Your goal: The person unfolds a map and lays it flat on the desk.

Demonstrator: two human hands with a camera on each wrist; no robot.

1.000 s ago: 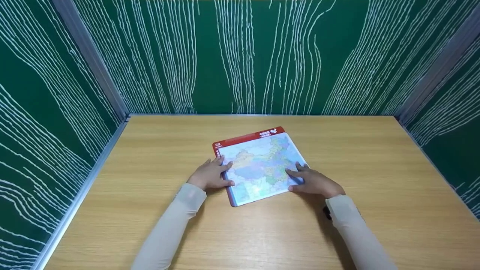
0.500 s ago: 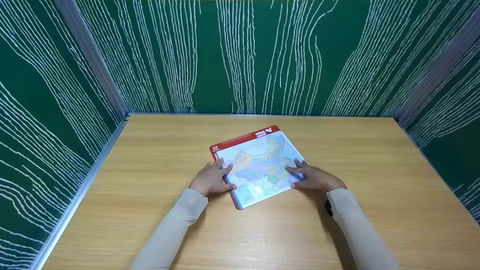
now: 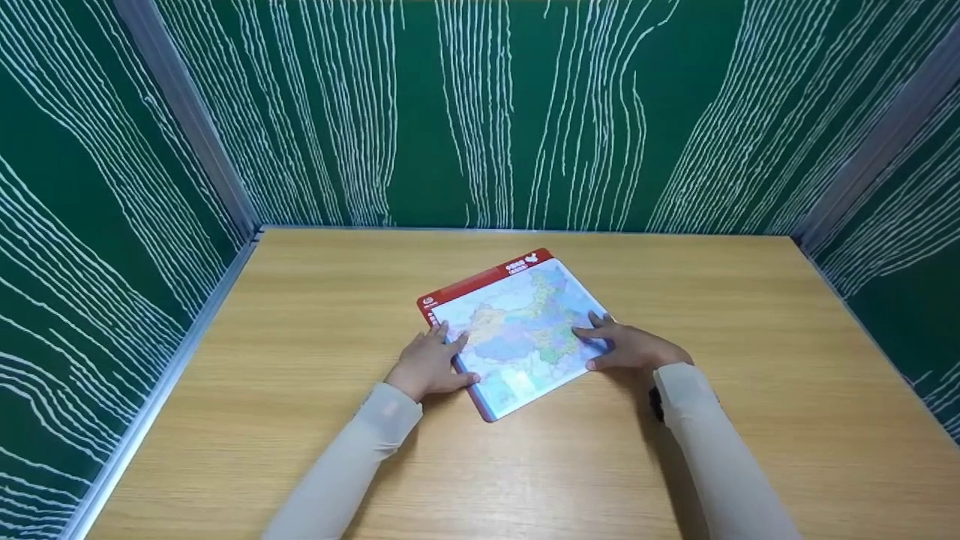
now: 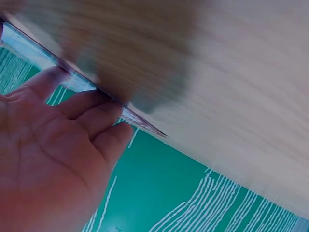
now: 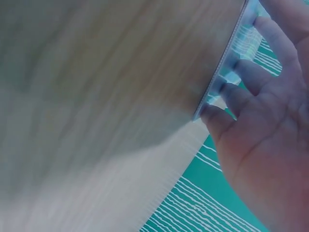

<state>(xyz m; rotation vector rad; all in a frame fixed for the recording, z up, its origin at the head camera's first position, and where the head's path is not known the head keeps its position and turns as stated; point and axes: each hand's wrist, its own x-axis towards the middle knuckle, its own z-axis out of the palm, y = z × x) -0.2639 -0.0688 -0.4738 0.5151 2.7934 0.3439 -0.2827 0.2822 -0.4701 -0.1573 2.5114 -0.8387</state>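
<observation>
A thin rectangular map board (image 3: 517, 322) lies flat on the table, turned at an angle, with a red band along its far edge and pastel regions printed on a pale blue ground. My left hand (image 3: 431, 364) rests on its left edge, fingers spread and thumb near the lower left corner. On the opposite edge, my right hand (image 3: 634, 346) touches the board with spread fingertips, its thumb close to the near right corner. In the left wrist view the fingers (image 4: 108, 116) meet the board's thin edge; the right wrist view shows the other hand's fingertips likewise along the edge.
The wooden table (image 3: 300, 300) extends around the board on all sides. Green panels (image 3: 420, 112) with white wavy lines stand behind it and at both sides, joined by grey corner posts (image 3: 187, 112). A dark band (image 3: 656, 403) shows at the right wrist.
The map board has turned counterclockwise on the table, its far edge swinging left. My left hand has shifted slightly nearer and to the right, my right hand slightly farther away, both staying on it.
</observation>
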